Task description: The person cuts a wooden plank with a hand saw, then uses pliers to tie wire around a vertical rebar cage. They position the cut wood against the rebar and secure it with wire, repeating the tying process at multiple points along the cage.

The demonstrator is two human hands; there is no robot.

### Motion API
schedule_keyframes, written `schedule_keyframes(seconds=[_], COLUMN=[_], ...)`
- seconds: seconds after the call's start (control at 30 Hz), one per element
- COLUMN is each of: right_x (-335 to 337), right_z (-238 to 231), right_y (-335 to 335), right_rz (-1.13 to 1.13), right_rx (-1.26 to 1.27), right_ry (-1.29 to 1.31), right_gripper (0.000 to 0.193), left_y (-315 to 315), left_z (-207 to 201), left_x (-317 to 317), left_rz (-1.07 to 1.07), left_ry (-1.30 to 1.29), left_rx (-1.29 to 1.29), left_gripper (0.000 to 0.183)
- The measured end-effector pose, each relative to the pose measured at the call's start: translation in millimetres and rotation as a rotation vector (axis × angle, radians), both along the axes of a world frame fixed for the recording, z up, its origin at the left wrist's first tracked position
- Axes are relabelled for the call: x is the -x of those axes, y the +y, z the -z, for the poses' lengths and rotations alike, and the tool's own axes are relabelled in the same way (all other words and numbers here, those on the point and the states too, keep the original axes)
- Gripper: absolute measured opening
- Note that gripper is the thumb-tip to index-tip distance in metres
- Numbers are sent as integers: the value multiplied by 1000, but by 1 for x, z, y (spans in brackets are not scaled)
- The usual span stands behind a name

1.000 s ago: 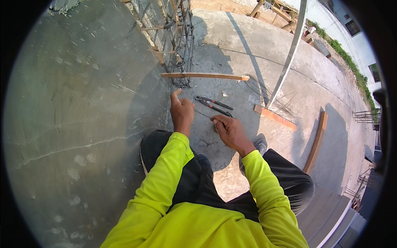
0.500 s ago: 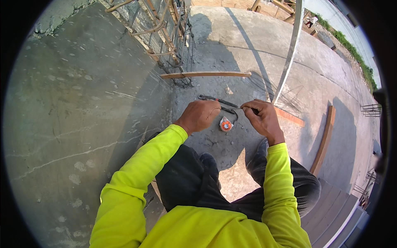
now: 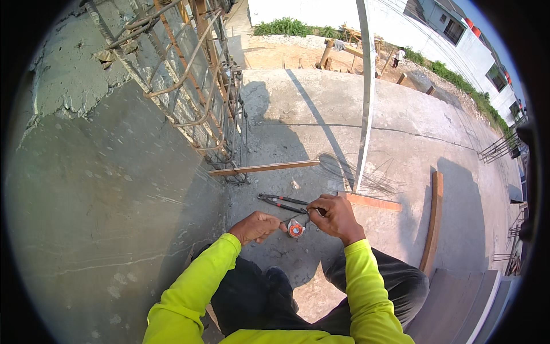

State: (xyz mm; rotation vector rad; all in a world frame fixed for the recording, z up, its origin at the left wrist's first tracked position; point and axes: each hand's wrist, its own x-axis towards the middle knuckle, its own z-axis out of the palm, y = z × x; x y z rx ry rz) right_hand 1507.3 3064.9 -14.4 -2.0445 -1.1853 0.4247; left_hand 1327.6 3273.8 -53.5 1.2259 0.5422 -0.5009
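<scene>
My left hand (image 3: 257, 227) and my right hand (image 3: 336, 218) are held close together in front of my knees, both closed in a pinch. A thin dark wire (image 3: 293, 218) stretches between their fingertips. Just beyond them, black-handled pincers with red bands (image 3: 281, 201) lie on the concrete; my right fingers overlap one end of them in the picture. Below the wire sits a small round orange-and-white reel (image 3: 295, 229) on the ground, of a kind I cannot make out.
A steel rebar cage (image 3: 197, 97) stands at the far left. A wooden strip (image 3: 263, 167) lies at its foot. An upright metal bar (image 3: 365, 103) rises beside a tangle of thin wires (image 3: 375, 181). Wooden pieces (image 3: 375, 202) and a long beam (image 3: 432, 223) lie to the right.
The head view has tilted up, so the ground and tools appear lower. My left hand now sits lower than my right, and the wire between them slants instead of running nearly level.
</scene>
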Motion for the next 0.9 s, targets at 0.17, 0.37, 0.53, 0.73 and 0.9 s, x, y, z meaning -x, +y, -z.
schedule_keyframes(seconds=[0.17,0.37,0.53,0.73,0.9], right_x=[-15,-10,-11,-11,-6], right_z=[-5,-9,-10,-8,7], right_y=[-17,-32,-32,-27,-11], right_rz=[-57,-129,-92,-91,-181], right_rx=[-128,-19,-7,34,-11], right_ry=[-133,-236,-202,-153,5], right_gripper=[12,15,13,14,19], left_y=[-26,-28,-19,-13,14], left_z=[-8,-9,0,0,-4], left_x=[-7,-22,-24,-13,-9], left_rz=[2,223,152,56,109], left_ry=[-12,-126,-255,-233,-375], left_rx=[117,-386,-530,-369,-881], left_gripper=[27,25,26,25,19])
